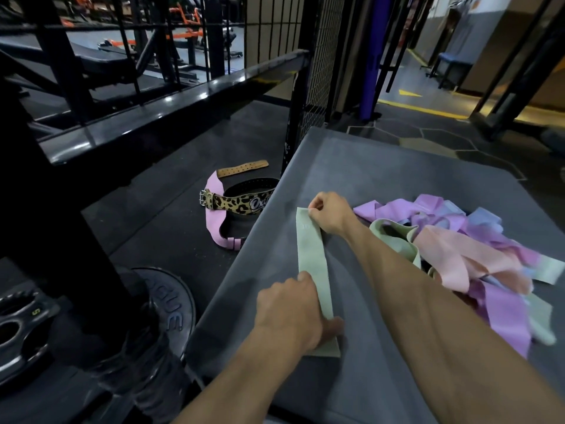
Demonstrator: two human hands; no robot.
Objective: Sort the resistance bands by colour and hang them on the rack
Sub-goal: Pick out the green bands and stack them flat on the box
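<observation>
A pale green resistance band [312, 255] lies flat and stretched out on a grey padded box [382, 175]. My right hand [328, 214] pinches its far end. My left hand [290, 310] presses down on its near end. To the right lies a tangled pile of bands [477, 255] in purple, pink, light blue and green, with another green band [397, 240] at the pile's left edge, partly under my right forearm.
On the black floor to the left lie lifting belts: a leopard-print one [241, 203], a pink one [214, 224], a tan strap [243, 168]. Weight plates [171, 304] sit lower left by a black rack frame [171, 102]. A mesh fence [321, 65] stands behind the box.
</observation>
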